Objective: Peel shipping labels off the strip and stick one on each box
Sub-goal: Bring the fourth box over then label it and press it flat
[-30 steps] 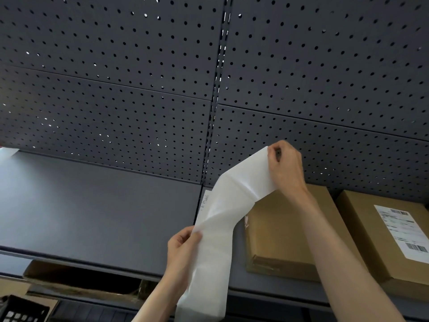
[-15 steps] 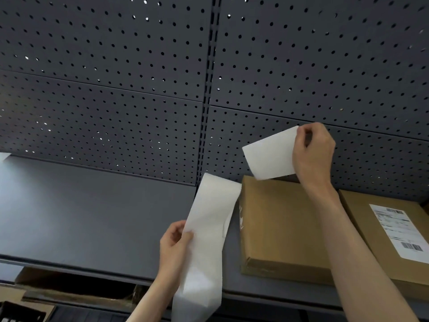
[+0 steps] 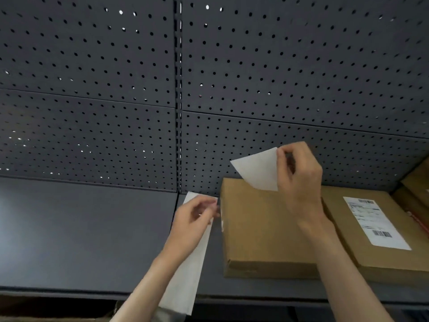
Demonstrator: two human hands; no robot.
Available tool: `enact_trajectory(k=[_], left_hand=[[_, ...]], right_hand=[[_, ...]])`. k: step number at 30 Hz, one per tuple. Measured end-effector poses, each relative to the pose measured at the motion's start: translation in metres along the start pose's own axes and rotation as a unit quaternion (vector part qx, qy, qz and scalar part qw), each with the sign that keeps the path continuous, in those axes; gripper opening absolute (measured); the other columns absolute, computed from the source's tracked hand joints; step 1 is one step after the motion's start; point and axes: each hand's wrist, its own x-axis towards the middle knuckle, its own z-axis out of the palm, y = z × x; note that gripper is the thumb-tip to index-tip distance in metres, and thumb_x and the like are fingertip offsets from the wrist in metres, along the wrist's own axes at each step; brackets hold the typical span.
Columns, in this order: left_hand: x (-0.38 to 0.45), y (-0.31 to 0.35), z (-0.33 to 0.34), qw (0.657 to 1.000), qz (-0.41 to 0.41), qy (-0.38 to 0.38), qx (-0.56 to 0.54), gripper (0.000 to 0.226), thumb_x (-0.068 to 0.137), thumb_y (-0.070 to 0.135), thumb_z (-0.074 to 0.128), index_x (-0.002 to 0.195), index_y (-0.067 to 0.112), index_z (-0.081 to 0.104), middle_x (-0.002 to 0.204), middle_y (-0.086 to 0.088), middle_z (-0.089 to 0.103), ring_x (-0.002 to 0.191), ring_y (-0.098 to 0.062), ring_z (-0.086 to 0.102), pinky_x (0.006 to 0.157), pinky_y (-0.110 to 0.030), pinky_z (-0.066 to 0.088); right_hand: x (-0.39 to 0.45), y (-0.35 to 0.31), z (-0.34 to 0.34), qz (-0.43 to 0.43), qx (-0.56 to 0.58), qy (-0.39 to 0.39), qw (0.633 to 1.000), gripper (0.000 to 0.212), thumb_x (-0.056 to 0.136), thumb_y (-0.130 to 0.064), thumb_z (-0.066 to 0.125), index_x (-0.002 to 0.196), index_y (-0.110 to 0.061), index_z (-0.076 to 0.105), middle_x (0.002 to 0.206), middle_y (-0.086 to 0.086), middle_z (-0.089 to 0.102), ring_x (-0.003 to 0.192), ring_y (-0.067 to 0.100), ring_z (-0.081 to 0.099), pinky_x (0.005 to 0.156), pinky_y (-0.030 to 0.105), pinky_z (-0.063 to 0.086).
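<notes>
My right hand pinches a peeled white label by its right edge and holds it over the far end of a plain brown box on the dark shelf. The label's blank side faces me. My left hand grips the long white backing strip, which hangs down past the shelf's front edge just left of that box. To the right lies a second brown box with a printed shipping label stuck on its top.
A dark perforated back panel rises behind the shelf. More brown boxes are stacked at the far right edge. Under the shelf at lower left, part of another carton shows.
The label has come fully off the strip. My right hand carried it right and down over the plain box. My left hand moved the strip up and closer to the box's left side.
</notes>
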Motion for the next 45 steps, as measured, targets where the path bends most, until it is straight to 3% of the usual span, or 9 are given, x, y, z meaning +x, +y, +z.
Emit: enact_trajectory(k=[7, 13, 20, 23, 25, 29, 31, 39, 45], left_hand=[[0.043, 0.037, 0.038, 0.949, -0.159, -0.041, -0.268, 0.036, 0.103, 0.031, 0.05, 0.096, 0.002, 0.071, 0.091, -0.013, 0.079, 0.079, -0.029, 0.076, 0.07, -0.034, 0.062], [0.049, 0.035, 0.048, 0.965, -0.146, -0.051, -0.212, 0.033, 0.098, 0.032, 0.061, 0.098, 0.003, 0.078, 0.098, -0.014, 0.079, 0.089, -0.025, 0.076, 0.081, -0.035, 0.059], [0.05, 0.031, 0.071, 0.973, -0.143, -0.016, -0.182, 0.017, 0.094, 0.013, 0.065, 0.085, -0.001, 0.067, 0.07, -0.007, 0.067, 0.055, -0.012, 0.059, 0.047, -0.018, 0.043], [0.05, 0.033, 0.084, 0.969, -0.141, -0.035, -0.201, 0.022, 0.095, 0.013, 0.065, 0.075, 0.005, 0.062, 0.063, -0.004, 0.062, 0.05, -0.012, 0.054, 0.043, -0.019, 0.039], [0.053, 0.034, 0.09, 0.968, -0.133, -0.052, -0.207, 0.024, 0.095, 0.015, 0.065, 0.073, 0.007, 0.062, 0.058, 0.001, 0.062, 0.05, -0.013, 0.053, 0.045, -0.021, 0.038], [0.06, 0.036, 0.101, 0.969, -0.12, -0.069, -0.206, 0.017, 0.096, 0.018, 0.065, 0.086, 0.006, 0.07, 0.072, -0.002, 0.073, 0.063, -0.014, 0.067, 0.052, -0.023, 0.05], [0.063, 0.035, 0.107, 0.971, -0.115, -0.068, -0.198, 0.017, 0.097, 0.019, 0.064, 0.085, 0.008, 0.07, 0.075, -0.002, 0.075, 0.065, -0.013, 0.068, 0.052, -0.021, 0.05], [0.076, 0.018, 0.116, 0.994, -0.067, -0.054, -0.069, 0.023, 0.094, 0.021, 0.068, 0.088, -0.001, 0.072, 0.098, -0.022, 0.075, 0.083, -0.024, 0.07, 0.075, -0.034, 0.053], [0.082, 0.01, 0.11, 0.995, -0.007, -0.071, 0.065, 0.015, 0.093, 0.023, 0.07, 0.089, 0.012, 0.079, 0.088, -0.003, 0.079, 0.089, -0.023, 0.073, 0.084, -0.029, 0.056]], right_hand=[[-0.058, -0.026, -0.016, -0.157, -0.082, -0.061, 0.982, 0.022, 0.105, -0.01, 0.053, 0.098, 0.003, 0.069, 0.098, 0.015, 0.07, 0.072, 0.021, 0.068, 0.055, 0.027, 0.057], [-0.098, -0.023, -0.015, -0.224, -0.144, -0.114, 0.957, 0.01, 0.093, -0.005, 0.072, 0.102, 0.0, 0.071, 0.103, 0.017, 0.074, 0.092, 0.026, 0.073, 0.057, 0.032, 0.06], [-0.132, -0.014, -0.024, -0.251, -0.138, -0.209, 0.935, 0.013, 0.102, -0.015, 0.062, 0.103, -0.007, 0.072, 0.106, 0.01, 0.072, 0.105, 0.024, 0.068, 0.076, 0.034, 0.059], [-0.129, -0.002, -0.036, -0.112, -0.046, -0.211, 0.97, 0.04, 0.102, -0.045, 0.054, 0.109, -0.01, 0.072, 0.117, 0.005, 0.07, 0.113, 0.017, 0.063, 0.095, 0.03, 0.05], [-0.118, 0.01, -0.046, 0.083, 0.047, -0.165, 0.982, 0.046, 0.099, -0.053, 0.054, 0.119, -0.014, 0.068, 0.128, -0.003, 0.063, 0.122, 0.009, 0.057, 0.1, 0.023, 0.044], [-0.089, 0.043, -0.059, 0.46, 0.217, -0.205, 0.836, 0.036, 0.089, -0.034, 0.076, 0.12, -0.02, 0.064, 0.109, -0.011, 0.072, 0.093, -0.002, 0.065, 0.072, 0.013, 0.05], [-0.082, 0.058, -0.062, 0.493, 0.25, -0.27, 0.789, 0.016, 0.09, -0.021, 0.077, 0.104, -0.012, 0.074, 0.093, -0.002, 0.08, 0.067, 0.003, 0.065, 0.057, 0.022, 0.046], [-0.079, 0.078, -0.072, 0.502, 0.237, -0.28, 0.783, 0.011, 0.083, -0.008, 0.083, 0.089, -0.002, 0.076, 0.074, 0.005, 0.078, 0.043, 0.001, 0.055, 0.04, 0.013, 0.036], [-0.08, 0.089, -0.066, 0.477, 0.191, -0.329, 0.792, 0.012, 0.078, -0.01, 0.087, 0.085, -0.006, 0.078, 0.071, 0.005, 0.078, 0.053, 0.009, 0.064, 0.059, 0.018, 0.056]])
